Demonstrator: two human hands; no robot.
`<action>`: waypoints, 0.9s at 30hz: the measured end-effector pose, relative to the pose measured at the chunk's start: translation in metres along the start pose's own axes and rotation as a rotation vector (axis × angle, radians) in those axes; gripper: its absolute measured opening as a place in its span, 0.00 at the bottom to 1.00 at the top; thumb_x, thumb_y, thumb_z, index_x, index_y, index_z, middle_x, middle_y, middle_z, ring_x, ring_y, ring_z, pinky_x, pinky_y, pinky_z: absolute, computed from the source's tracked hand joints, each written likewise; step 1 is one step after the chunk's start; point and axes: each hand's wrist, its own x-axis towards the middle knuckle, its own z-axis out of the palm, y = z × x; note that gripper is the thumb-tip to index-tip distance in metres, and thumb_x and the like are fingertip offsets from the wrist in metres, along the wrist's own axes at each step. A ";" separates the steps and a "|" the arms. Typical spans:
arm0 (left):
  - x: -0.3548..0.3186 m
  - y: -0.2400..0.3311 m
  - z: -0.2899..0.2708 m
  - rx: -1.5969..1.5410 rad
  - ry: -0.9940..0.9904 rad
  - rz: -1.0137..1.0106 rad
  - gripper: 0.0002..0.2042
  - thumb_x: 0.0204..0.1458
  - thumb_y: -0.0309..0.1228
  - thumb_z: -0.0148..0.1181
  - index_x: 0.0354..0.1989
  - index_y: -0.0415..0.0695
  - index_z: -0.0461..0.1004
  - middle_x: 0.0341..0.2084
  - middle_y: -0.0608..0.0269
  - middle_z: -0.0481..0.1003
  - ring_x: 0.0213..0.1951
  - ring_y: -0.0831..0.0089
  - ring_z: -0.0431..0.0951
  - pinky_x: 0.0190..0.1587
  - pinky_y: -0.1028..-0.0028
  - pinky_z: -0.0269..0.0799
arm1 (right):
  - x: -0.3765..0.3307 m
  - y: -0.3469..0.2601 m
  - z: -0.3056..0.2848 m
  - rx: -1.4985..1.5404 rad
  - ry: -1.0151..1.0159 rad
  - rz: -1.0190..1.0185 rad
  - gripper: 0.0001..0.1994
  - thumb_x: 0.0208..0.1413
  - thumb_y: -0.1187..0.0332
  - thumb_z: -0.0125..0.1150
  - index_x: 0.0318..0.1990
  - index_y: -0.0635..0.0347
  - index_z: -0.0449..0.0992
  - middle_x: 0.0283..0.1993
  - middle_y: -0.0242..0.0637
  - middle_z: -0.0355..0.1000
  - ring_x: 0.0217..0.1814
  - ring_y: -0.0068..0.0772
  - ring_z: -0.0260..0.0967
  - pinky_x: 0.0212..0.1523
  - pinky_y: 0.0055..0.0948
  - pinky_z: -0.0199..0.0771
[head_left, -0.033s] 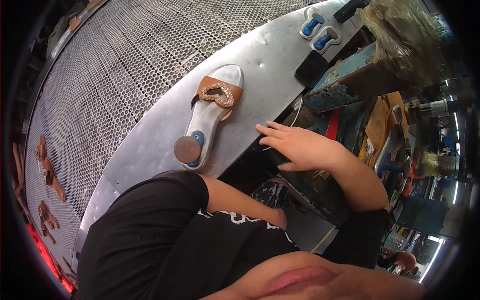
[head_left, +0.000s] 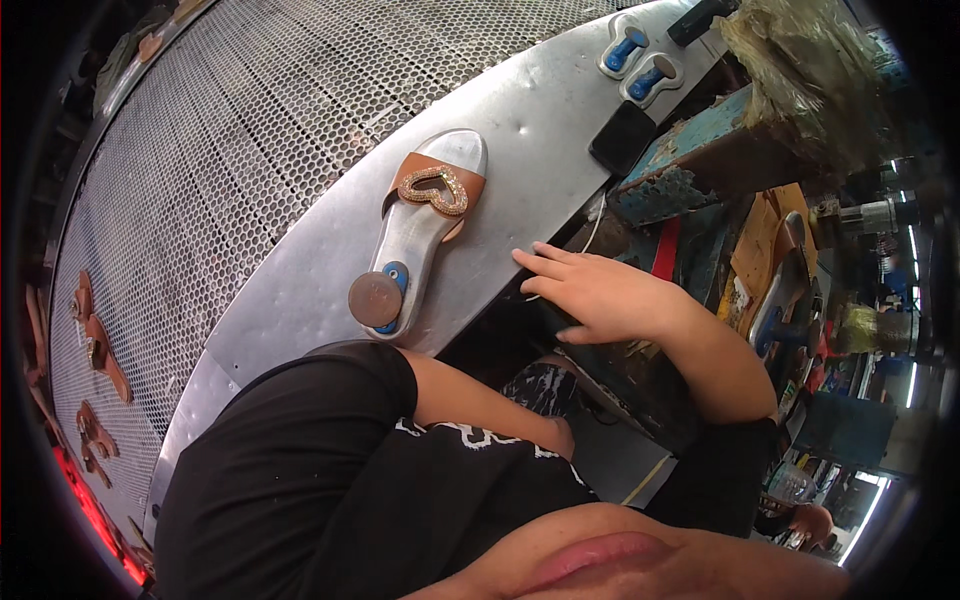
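Sandal strap (head_left: 418,167), brown with a sparkling heart ornament (head_left: 458,195), lies across the front part of a silvery shoe form (head_left: 408,235) on the metal tabletop (head_left: 545,150). The right hand (head_left: 600,295) is empty near the tabletop's edge, fingers loosely apart (whether a fingertip touches the metal, one cannot tell). The left hand (head_left: 564,437) is mostly hidden near the lap, its state impossible to tell.

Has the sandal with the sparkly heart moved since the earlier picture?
No, not visibly: the sandal lies in the same spot against the edge of the metal table.
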 end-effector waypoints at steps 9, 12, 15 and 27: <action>0.043 -0.010 0.039 0.099 0.037 0.031 0.09 0.47 0.36 0.62 0.33 0.49 0.84 0.37 0.61 0.82 0.41 0.61 0.81 0.33 0.54 0.77 | -0.003 -0.019 -0.024 -0.107 1.061 -0.315 0.27 0.47 0.78 0.62 0.58 0.55 0.67 0.67 0.45 0.64 0.69 0.51 0.61 0.65 0.47 0.61; 0.021 -0.006 0.012 0.029 -0.013 -0.005 0.09 0.47 0.37 0.62 0.34 0.51 0.85 0.39 0.60 0.82 0.41 0.61 0.81 0.34 0.54 0.77 | -0.001 -0.028 -0.029 -0.103 0.803 -0.163 0.31 0.46 0.72 0.66 0.61 0.57 0.65 0.72 0.45 0.54 0.74 0.51 0.50 0.66 0.48 0.61; -0.084 0.015 -0.113 -0.112 -0.068 -0.050 0.10 0.48 0.38 0.62 0.35 0.51 0.85 0.40 0.59 0.81 0.42 0.62 0.81 0.35 0.55 0.78 | -0.009 -0.012 -0.009 -0.015 0.486 -0.021 0.37 0.43 0.67 0.71 0.63 0.59 0.63 0.75 0.47 0.47 0.78 0.52 0.40 0.67 0.51 0.59; -0.103 0.018 -0.122 0.001 0.021 0.057 0.08 0.47 0.32 0.62 0.34 0.49 0.85 0.40 0.56 0.81 0.43 0.60 0.81 0.35 0.53 0.79 | -0.012 0.001 0.006 -0.022 0.010 0.056 0.34 0.45 0.67 0.70 0.61 0.62 0.63 0.71 0.51 0.53 0.74 0.56 0.49 0.70 0.42 0.56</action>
